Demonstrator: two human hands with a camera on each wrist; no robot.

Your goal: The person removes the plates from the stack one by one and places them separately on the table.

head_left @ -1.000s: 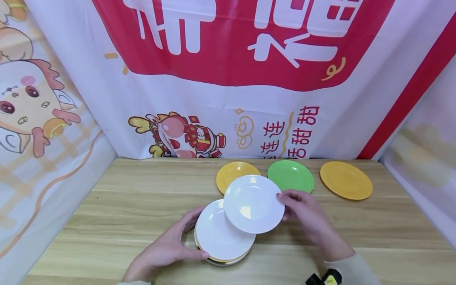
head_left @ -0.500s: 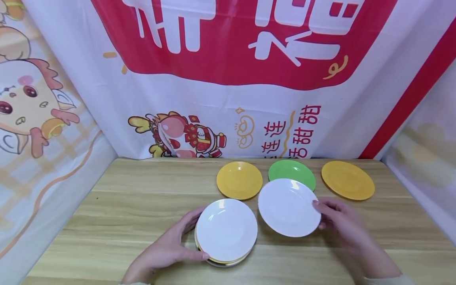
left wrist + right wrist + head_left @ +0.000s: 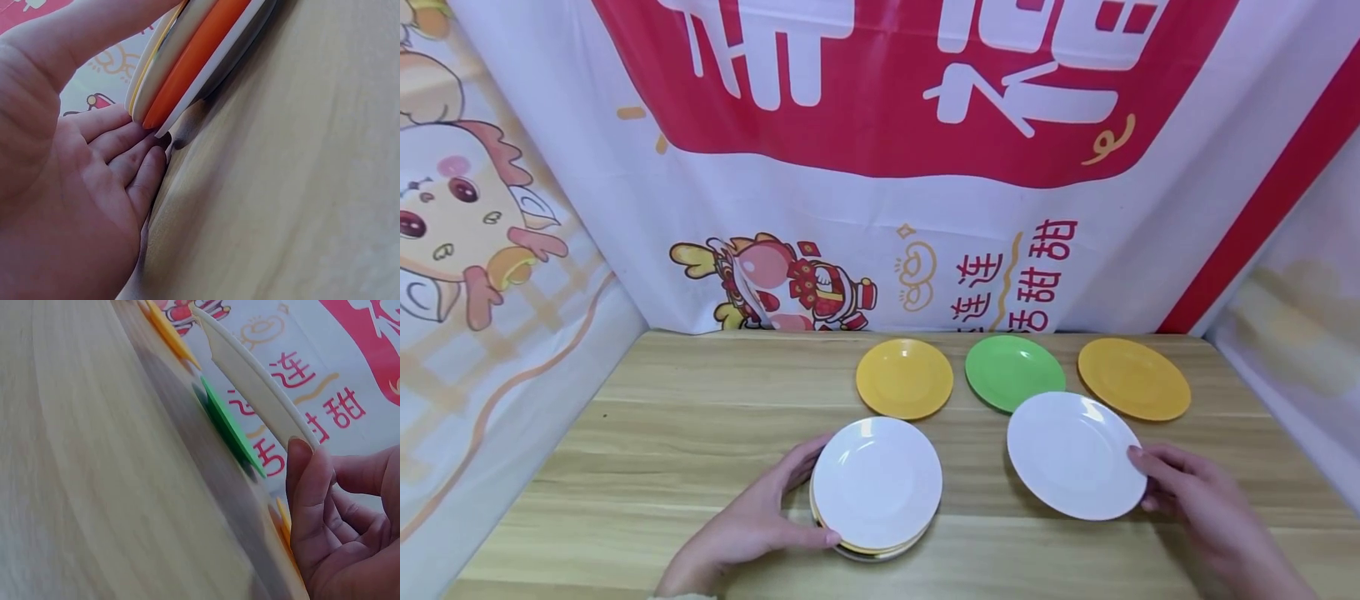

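Note:
A stack of plates [image 3: 877, 483] with a white plate on top sits on the wooden table. My left hand [image 3: 760, 508] holds its left side, thumb at the near edge and fingers round the far left. In the left wrist view, the rims of the stacked plates [image 3: 194, 65] show white, yellow, cream and orange beside my left hand [image 3: 94, 169]. To the right, a white plate [image 3: 1071, 458] hangs tilted above the table. My right hand [image 3: 1198, 500] pinches its right rim. The right wrist view has this white plate [image 3: 259, 381] edge-on, between thumb and fingers of my right hand [image 3: 350, 519].
Along the back of the table [image 3: 700, 417] lie a yellow plate [image 3: 904, 379], a green plate [image 3: 1013, 372] and another yellow plate [image 3: 1133, 379]. A printed cloth [image 3: 820, 158] hangs behind them, with cloth walls at both sides.
My right hand has carried the white plate from above the stack off to the right and slightly nearer. The left hand and the stack have stayed in place.

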